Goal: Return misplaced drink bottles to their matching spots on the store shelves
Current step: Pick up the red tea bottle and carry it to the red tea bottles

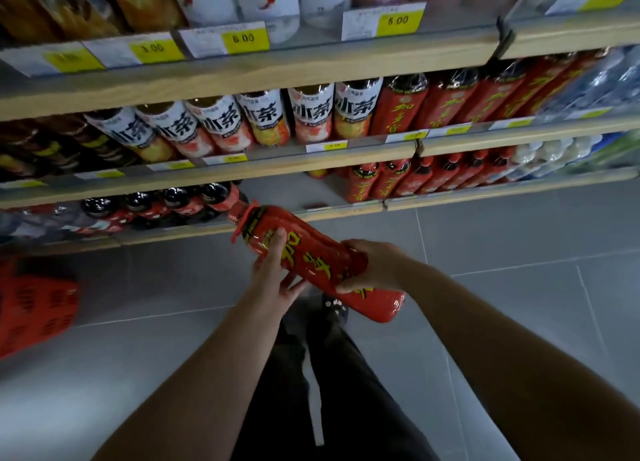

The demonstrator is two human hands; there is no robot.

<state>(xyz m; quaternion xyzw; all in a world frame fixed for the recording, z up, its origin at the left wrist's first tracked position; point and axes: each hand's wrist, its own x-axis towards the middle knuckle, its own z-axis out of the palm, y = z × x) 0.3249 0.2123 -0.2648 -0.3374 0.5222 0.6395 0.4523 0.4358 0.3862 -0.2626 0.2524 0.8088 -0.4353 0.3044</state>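
Wooden shelves (242,80) fill the view, rows of matching red bottles (446,104) at the right on the middle and lower tiers. A red basket (34,305) sits on the floor at left. Both hands clamp one red bottle (311,253) held tilted over the floor: left hand (273,273) near the neck, right hand (370,266) toward the base. Its slick wrap could slip during a regrip, or it may land in the wrong row

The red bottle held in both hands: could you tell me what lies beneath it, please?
Below the red bottle are grey floor tiles, the person's dark trousers and part of a shoe. The bottle and both hands cover the rest of the feet.
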